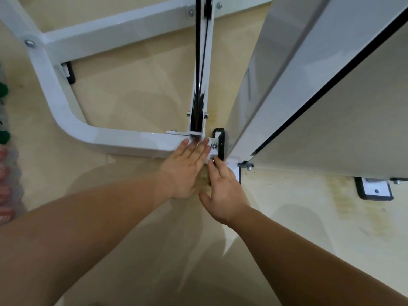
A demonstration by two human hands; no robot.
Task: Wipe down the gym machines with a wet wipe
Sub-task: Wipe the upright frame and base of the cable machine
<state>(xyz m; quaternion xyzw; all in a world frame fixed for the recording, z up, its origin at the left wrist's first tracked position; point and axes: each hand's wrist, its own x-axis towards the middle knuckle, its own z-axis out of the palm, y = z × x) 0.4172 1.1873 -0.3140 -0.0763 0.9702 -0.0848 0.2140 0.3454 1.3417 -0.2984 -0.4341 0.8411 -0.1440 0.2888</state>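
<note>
The gym machine's white base tube (123,140) curves across the beige floor and meets a narrow upright post (202,62) with a black cable in its slot. My left hand (187,168) lies flat with straight fingers on the tube, right at the foot of the post. Just right of it, my right hand (223,191) reaches with extended fingers to the black-edged bracket (220,142) and its bolt, thumb spread away. No wet wipe shows plainly; a small white patch between the two hands could be wipe or frame.
A tall white shroud panel (287,74) with a black edge rises at the right. A bolted foot plate (375,191) sits on the stained floor at far right. A white crossbar (114,29) runs behind. Green and red blurred objects (3,138) line the left edge.
</note>
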